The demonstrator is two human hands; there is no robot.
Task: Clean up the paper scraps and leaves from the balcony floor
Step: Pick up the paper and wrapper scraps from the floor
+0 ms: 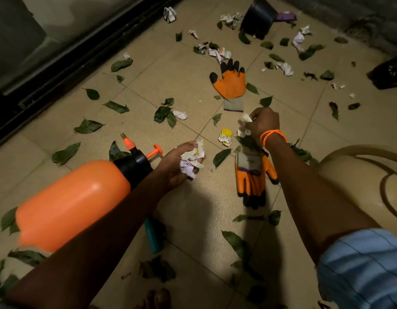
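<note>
Head view: a person crouches over a tiled balcony floor strewn with leaves and crumpled paper. The left hand, palm up near centre frame, has its grip clenched round a wad of scraps. The right hand, at 2 o'clock from the left, has its grip grasping white paper bits and a few leaves; orange bands circle its wrist. A yellow-and-white paper ball lies on the floor between the two hands.

An orange glove lies flat, fingers spread, at 12 o'clock from the right hand. A second glove lies at 6 o'clock below that hand, fingers toward the camera. An orange sprayer with a black cap lies on its side at 9 o'clock, partly behind the left forearm. A teal object shows under that forearm; what it is cannot be told.

More scraps and leaves litter the far floor from 12 to 2 o'clock, around a tipped black pot. Loose leaves spread toward 10 o'clock beside a dark door track.
</note>
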